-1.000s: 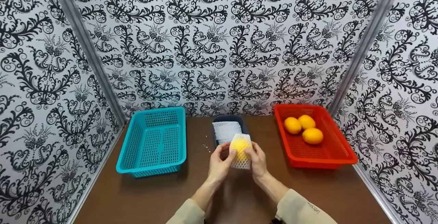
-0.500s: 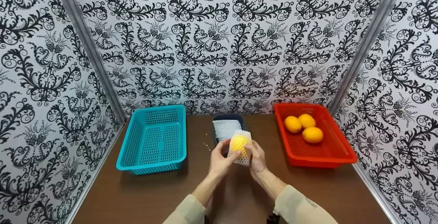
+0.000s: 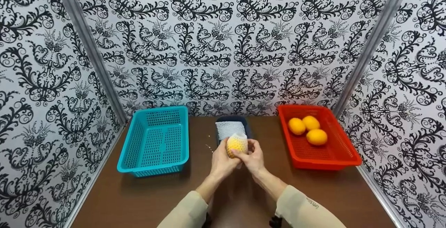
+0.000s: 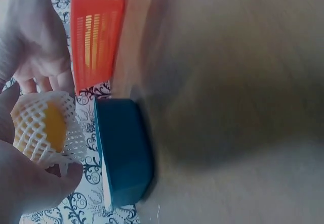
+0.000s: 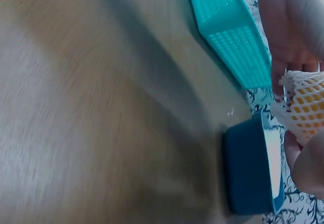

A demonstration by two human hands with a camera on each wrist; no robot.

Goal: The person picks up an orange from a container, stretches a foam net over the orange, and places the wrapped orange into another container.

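The head view shows the yellow fruit inside a white foam net, between your hands near the dark tray. Your left hand curls round one side; your right hand pinches the other, thumb in front, though some fingertips are hidden. To settle the net neatly, as seems to be the step, cradle the fruit lightly and ease the mesh evenly around it, since tugging single strands may tear it.

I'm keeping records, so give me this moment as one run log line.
left hand, right hand: holding netted yellow fruit; red basket: three yellow fruits; dark tray: white mesh; teal basket: at left
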